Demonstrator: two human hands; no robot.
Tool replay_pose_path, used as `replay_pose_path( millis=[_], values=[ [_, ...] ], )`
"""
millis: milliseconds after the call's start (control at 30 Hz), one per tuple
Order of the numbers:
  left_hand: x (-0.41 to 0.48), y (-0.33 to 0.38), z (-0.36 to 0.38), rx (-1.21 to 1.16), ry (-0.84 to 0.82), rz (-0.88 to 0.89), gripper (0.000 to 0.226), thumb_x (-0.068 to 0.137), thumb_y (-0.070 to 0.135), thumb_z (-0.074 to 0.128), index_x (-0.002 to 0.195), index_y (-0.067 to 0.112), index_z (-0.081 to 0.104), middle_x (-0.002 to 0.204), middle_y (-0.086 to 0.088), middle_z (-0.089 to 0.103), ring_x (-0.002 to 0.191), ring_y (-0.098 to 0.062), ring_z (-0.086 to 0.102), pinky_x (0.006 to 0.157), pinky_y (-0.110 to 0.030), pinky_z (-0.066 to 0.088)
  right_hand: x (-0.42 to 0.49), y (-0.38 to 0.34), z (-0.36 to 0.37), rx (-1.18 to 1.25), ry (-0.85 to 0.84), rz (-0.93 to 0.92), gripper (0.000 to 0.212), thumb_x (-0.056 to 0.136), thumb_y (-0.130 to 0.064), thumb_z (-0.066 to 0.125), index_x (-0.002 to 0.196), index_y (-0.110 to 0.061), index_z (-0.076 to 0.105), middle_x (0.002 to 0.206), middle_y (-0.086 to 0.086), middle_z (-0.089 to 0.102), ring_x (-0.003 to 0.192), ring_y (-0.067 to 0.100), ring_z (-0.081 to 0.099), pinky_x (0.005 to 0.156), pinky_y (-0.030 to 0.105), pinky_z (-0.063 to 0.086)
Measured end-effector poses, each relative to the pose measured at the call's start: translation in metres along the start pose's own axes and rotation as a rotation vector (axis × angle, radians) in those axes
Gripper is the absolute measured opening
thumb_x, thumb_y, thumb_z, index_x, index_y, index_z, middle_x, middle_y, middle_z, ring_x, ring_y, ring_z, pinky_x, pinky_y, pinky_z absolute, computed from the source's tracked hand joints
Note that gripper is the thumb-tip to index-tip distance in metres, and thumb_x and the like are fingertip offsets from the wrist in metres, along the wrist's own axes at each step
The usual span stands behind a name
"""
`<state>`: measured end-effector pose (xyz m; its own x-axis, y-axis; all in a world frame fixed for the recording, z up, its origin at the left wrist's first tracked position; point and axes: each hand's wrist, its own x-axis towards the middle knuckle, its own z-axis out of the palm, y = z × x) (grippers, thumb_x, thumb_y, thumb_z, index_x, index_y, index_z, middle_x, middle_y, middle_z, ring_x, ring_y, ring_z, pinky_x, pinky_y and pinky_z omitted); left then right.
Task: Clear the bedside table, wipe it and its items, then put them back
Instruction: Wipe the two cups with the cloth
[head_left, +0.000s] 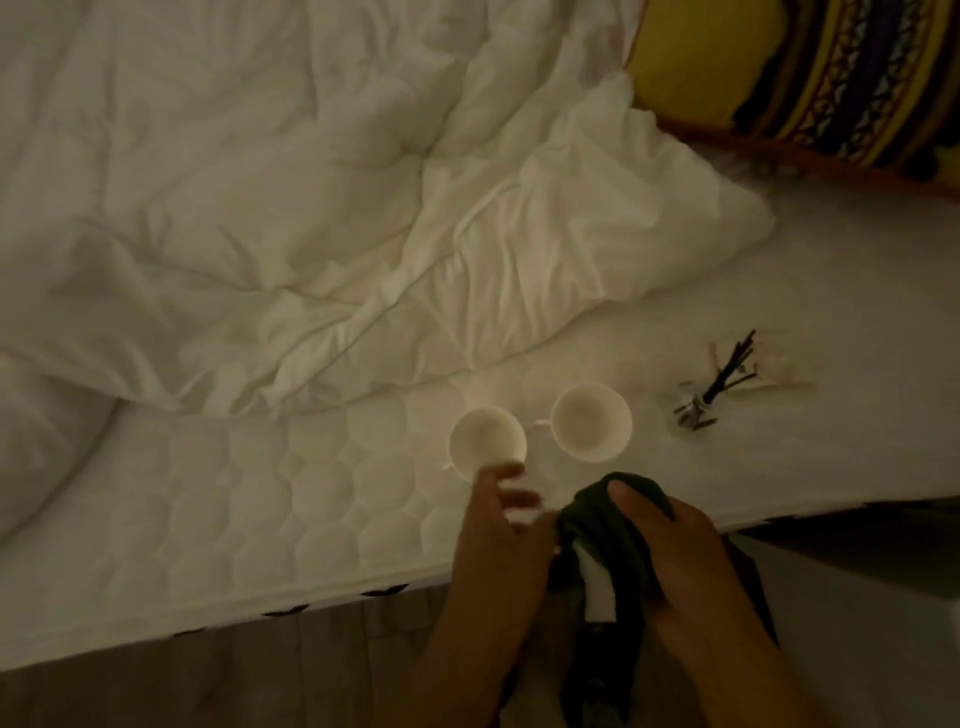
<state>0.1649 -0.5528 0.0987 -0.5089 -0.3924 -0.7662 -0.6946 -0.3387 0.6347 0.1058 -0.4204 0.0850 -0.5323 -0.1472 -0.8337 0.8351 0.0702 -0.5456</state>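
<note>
A: Cups sit where, taking the mattress edge (311, 608) as the mark?

B: Both white cups, one (487, 442) and the other (592, 429), stand just behind it, near each other; the glass diffuser (698, 402) lies further right.

A: Hands?

B: Right hand (691, 561) fingers press a dark cloth (608, 525) around something white. Left hand (493, 540) fingers pinch that white thing, near the first cup.

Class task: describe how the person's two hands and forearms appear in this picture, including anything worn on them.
Both the left hand and the right hand are bare: no gloves, and no rings or watch visible in the dim light. Both forearms show uncovered to the bottom edge, with no sleeve in view.
</note>
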Motion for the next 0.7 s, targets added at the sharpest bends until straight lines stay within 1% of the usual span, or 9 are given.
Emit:
replay_pose_path(
  millis=[67, 133, 200, 233, 300, 400, 533, 600, 700],
  values=[
    [0.02, -0.001, -0.016, 0.2, 0.165, 0.328, 0.055, 0.085, 0.028, 0.069, 0.131, 0.036, 0.04, 0.13, 0.009, 0.051, 0.113, -0.007, 0.056, 0.089, -0.025, 0.052, 0.006, 0.004, 0.006, -0.04, -0.004, 0.035, 0.017, 0.081, -0.027, 0.073, 0.079, -0.01, 0.077, 0.082, 0.014, 0.076, 0.071, 0.022, 0.075, 0.055, 0.027, 0.057],
    [0.049, -0.005, -0.024, 0.507, 0.246, 0.573, 0.081, 0.081, 0.045, 0.069, 0.146, 0.037, 0.021, 0.151, 0.005, 0.027, 0.138, -0.013, 0.029, 0.11, -0.034, 0.031, 0.013, 0.012, 0.01, -0.081, -0.006, 0.072, 0.02, 0.082, -0.028, 0.072, 0.087, -0.009, 0.076, 0.084, 0.013, 0.077, 0.076, 0.024, 0.075, 0.057, 0.027, 0.057],
    [0.079, -0.019, -0.027, 0.856, 0.192, 0.594, 0.098, 0.077, 0.059, 0.065, 0.15, 0.043, 0.002, 0.16, 0.004, 0.0, 0.147, -0.024, 0.005, 0.114, -0.048, 0.015, 0.018, 0.02, 0.011, -0.098, -0.025, 0.117, 0.016, 0.084, -0.029, 0.072, 0.087, -0.013, 0.078, 0.085, 0.01, 0.078, 0.078, 0.024, 0.076, 0.059, 0.028, 0.057],
    [0.09, -0.026, -0.026, 0.974, 0.132, 0.569, 0.1, 0.077, 0.06, 0.065, 0.149, 0.046, -0.002, 0.16, 0.003, -0.006, 0.147, -0.028, 0.001, 0.114, -0.054, 0.016, 0.021, 0.024, 0.01, -0.121, -0.028, 0.127, 0.015, 0.085, -0.03, 0.071, 0.087, -0.016, 0.078, 0.086, 0.009, 0.078, 0.078, 0.023, 0.076, 0.061, 0.03, 0.058],
    [0.104, -0.04, -0.024, 1.076, 0.085, 0.56, 0.095, 0.078, 0.05, 0.068, 0.148, 0.045, 0.005, 0.158, -0.003, 0.001, 0.14, -0.034, 0.016, 0.107, -0.059, 0.036, 0.027, 0.032, 0.008, -0.239, -0.008, 0.12, 0.017, 0.085, -0.033, 0.071, 0.091, -0.018, 0.076, 0.087, 0.007, 0.078, 0.081, 0.024, 0.075, 0.071, 0.034, 0.058],
    [0.112, -0.042, -0.025, 0.933, 0.153, 0.583, 0.082, 0.078, 0.042, 0.068, 0.145, 0.038, 0.021, 0.145, -0.006, 0.021, 0.123, -0.027, 0.032, 0.095, -0.044, 0.048, 0.026, 0.035, 0.007, -0.628, 0.03, -0.091, 0.021, 0.084, -0.04, 0.069, 0.095, -0.022, 0.069, 0.092, 0.003, 0.074, 0.086, 0.015, 0.07, 0.08, 0.035, 0.057],
    [0.1, -0.021, -0.034, 0.428, 0.105, 0.283, 0.056, 0.086, 0.048, 0.06, 0.138, 0.039, 0.042, 0.133, 0.0, 0.043, 0.115, -0.019, 0.049, 0.092, -0.034, 0.048, 0.011, 0.017, 0.015, -0.812, -0.072, -0.512, 0.038, 0.083, -0.036, 0.07, 0.118, -0.033, 0.058, 0.112, -0.024, 0.062, 0.107, -0.005, 0.058, 0.093, 0.022, 0.049],
    [0.077, -0.009, -0.032, 0.215, 0.053, 0.227, 0.044, 0.089, 0.047, 0.056, 0.132, 0.037, 0.053, 0.131, 0.0, 0.056, 0.111, -0.019, 0.058, 0.091, -0.04, 0.054, 0.001, 0.011, 0.029, -0.772, -0.147, -0.582, 0.051, 0.083, -0.027, 0.072, 0.13, -0.039, 0.054, 0.125, -0.026, 0.058, 0.117, -0.006, 0.055, 0.099, 0.022, 0.048],
    [0.043, 0.007, -0.031, 0.252, -0.007, 0.368, 0.027, 0.091, 0.044, 0.05, 0.108, 0.037, 0.07, 0.101, 0.01, 0.074, 0.092, -0.004, 0.068, 0.085, -0.029, 0.055, -0.02, 0.008, 0.062, -0.485, -0.071, -0.586, 0.048, 0.085, -0.032, 0.069, 0.13, -0.038, 0.056, 0.12, -0.023, 0.063, 0.11, -0.006, 0.06, 0.094, 0.023, 0.054]
  ],
)
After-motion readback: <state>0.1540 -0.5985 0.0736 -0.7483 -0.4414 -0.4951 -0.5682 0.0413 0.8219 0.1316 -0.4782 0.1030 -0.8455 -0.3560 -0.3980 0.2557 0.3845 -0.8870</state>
